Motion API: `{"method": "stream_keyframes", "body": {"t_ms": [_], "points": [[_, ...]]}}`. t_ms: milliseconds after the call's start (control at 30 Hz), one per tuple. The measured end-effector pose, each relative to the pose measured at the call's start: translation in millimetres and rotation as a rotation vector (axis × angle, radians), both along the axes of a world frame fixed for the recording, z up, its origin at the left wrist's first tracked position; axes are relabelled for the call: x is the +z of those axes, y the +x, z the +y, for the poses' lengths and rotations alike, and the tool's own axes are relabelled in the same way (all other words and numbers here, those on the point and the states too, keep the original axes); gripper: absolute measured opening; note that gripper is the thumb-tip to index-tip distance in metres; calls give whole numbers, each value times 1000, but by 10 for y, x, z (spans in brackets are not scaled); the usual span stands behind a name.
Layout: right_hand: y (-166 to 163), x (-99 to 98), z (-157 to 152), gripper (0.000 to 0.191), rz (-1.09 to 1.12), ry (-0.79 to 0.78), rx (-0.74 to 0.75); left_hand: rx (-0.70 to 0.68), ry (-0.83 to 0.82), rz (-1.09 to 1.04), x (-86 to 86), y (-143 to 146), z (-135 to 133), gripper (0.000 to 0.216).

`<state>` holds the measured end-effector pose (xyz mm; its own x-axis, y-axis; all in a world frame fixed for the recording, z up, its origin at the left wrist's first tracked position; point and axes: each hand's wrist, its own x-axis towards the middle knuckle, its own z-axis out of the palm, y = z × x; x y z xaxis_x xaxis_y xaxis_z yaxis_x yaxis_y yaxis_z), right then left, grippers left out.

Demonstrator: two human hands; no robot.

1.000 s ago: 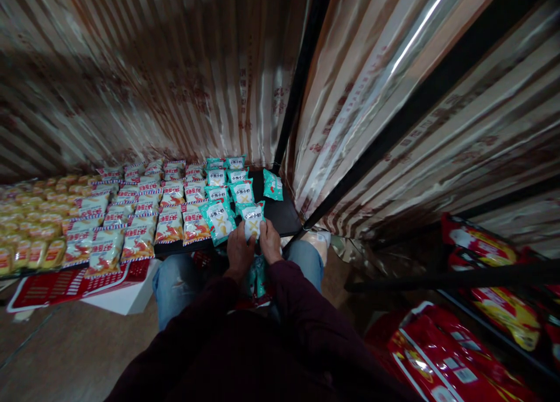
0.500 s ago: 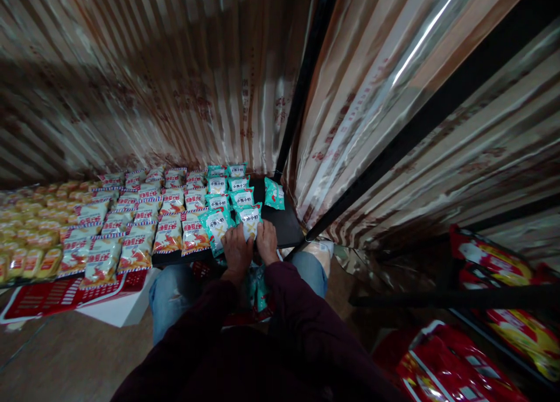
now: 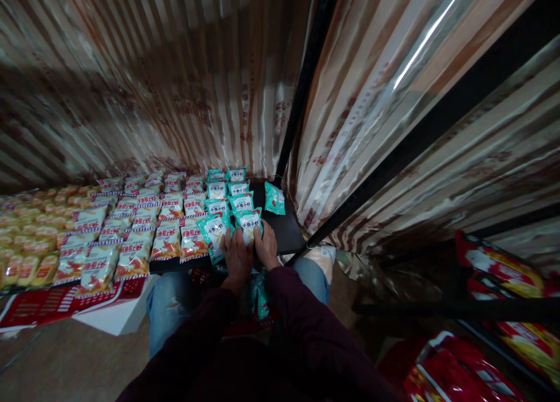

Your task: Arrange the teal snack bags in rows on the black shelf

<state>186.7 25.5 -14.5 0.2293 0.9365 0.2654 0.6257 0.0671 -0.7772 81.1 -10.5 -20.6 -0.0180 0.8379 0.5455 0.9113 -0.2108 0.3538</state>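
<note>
My two hands are at the front of a double row of teal-and-white snack bags on a dark shelf. Between them is the front right snack bag. My right hand grips its right edge, fingers bent. My left hand has its curled fingers at the lower left edge of that bag, and its outer fingers also reach the neighbouring teal bag. Another teal bag lies apart on the shelf, to the right. More teal bags show below my wrists, partly hidden by my arms.
Left of the teal rows lie several rows of white-and-orange snack bags, then small yellow packs. A red basket and a white box sit under the shelf. Black posts and red packages stand right.
Both hands stay at the same front teal bag, with only a slight shift of the fingers. The whole view has tilted a little. The rows of bags look unchanged.
</note>
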Motion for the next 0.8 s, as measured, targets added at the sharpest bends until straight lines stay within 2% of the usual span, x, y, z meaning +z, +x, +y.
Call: {"method": "stream_keyframes", "body": {"t_ms": [200,800], "points": [[-37,41,33,50,18,-42,-1,-20,-32,23,42,5,-21,47],[-98,-75,108,50,-13,-14,-33,-14,-117,33,138,10,-1,45]]}}
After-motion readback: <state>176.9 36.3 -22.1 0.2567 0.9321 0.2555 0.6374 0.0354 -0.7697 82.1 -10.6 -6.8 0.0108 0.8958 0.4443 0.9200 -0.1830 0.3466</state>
